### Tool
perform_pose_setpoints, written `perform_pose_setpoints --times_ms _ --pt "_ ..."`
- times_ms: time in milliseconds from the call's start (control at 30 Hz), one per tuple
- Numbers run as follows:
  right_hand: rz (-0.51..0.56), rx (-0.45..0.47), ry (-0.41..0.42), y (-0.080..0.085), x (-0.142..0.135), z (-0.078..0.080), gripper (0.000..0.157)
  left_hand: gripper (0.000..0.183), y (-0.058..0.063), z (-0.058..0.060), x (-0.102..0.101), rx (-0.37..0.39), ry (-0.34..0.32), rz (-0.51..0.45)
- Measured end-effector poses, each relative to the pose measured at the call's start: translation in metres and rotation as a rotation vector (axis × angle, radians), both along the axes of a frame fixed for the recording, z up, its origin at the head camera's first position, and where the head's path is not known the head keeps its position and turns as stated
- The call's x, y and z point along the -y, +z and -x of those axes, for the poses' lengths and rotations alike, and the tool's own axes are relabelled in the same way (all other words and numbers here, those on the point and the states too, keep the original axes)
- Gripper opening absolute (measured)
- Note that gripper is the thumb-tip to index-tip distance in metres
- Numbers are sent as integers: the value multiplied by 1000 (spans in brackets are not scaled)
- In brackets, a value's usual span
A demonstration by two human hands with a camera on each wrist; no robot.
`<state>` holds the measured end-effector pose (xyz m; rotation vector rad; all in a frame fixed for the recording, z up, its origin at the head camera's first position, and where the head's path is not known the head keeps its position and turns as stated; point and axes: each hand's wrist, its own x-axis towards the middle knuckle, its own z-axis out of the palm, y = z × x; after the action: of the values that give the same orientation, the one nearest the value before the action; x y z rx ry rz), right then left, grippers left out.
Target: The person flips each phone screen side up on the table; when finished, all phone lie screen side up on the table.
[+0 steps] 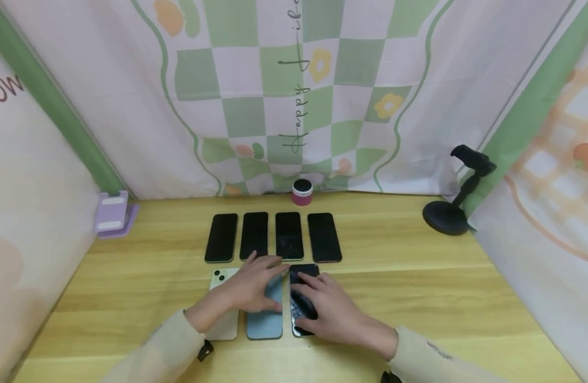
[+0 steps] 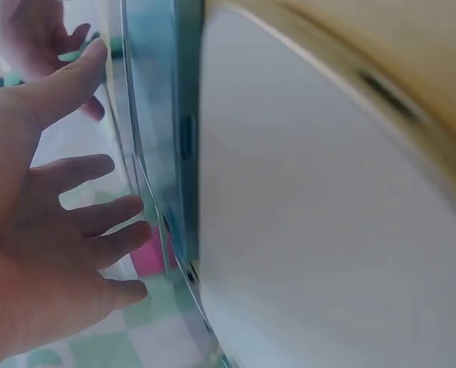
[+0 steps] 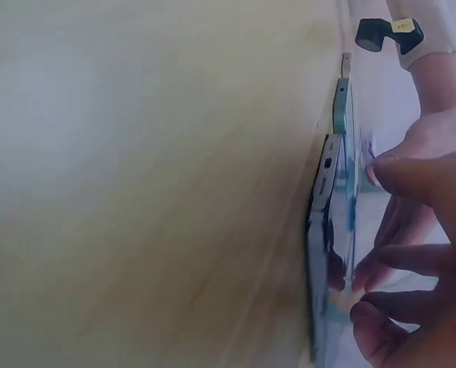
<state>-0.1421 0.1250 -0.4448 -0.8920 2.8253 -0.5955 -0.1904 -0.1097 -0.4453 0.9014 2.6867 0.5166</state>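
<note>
A row of three phones lies nearest me. My left hand [image 1: 253,284] hovers with spread fingers over the middle, light blue phone [image 1: 265,325], back up; the left wrist view shows this hand [image 2: 51,238] apart from the phone's surface. Left of it is a white phone [image 1: 226,325] with its camera corner showing, its pale back [image 2: 319,199] large in that view. Above the right-hand black phone [image 1: 297,311], glossy face up, is my right hand [image 1: 334,314], fingers loosely bent. In the right wrist view its fingertips come close over the phone [image 3: 323,199] without gripping.
Behind them, several dark phones [image 1: 289,236] lie side by side, screens up. A pink and white round container [image 1: 302,192] stands at the curtain [image 1: 246,122]. A purple stand [image 1: 113,215] is at the back left, a black stand [image 1: 446,217] at the back right.
</note>
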Motion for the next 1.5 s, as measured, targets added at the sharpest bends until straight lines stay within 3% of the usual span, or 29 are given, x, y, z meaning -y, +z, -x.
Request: perform_pose_setpoints --times_ms 233,433,633,833,1267,1500 --pt "-129 -66 173 2 25 0 71 93 -3 -4 22 23 58 -25" --pt "-239 -89 242 0 41 -1 75 93 -4 -7 32 17 97 -21" --pt "-324 -153 229 -5 48 -3 74 92 -4 -6 37 28 108 -34" --pt "-325 -175 214 -7 49 -3 71 90 -4 -7 37 37 99 -77" --pt "-297 -131 208 -4 49 0 71 76 -1 7 22 132 251 -182" --pt "-250 -105 199 -3 51 0 72 73 -2 8 24 181 330 -275"
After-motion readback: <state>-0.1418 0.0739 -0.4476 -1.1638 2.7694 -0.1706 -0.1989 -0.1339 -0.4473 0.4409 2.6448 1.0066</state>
